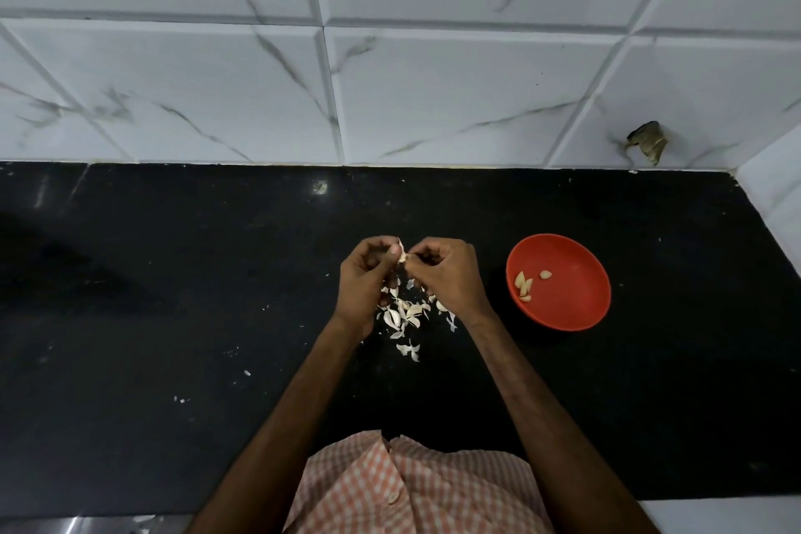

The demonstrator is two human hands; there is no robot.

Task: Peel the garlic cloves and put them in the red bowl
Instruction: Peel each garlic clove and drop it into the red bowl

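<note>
Both hands meet above the black countertop (173,317). My left hand (366,282) pinches a small garlic clove (403,256) between thumb and fingers, and my right hand (446,273) pinches the same clove from the right side, fingers curled at its papery skin. Under the hands lies a scatter of white garlic skins and cloves (405,317). The red bowl (572,308) stands to the right of my right hand, with several peeled cloves (524,284) in its left half.
A white marble-look tiled wall (390,78) rises behind the counter, with a dark damaged spot (648,141) at the right. A white side wall (776,195) closes the counter's right end. Small skin flecks dot the countertop at the left front.
</note>
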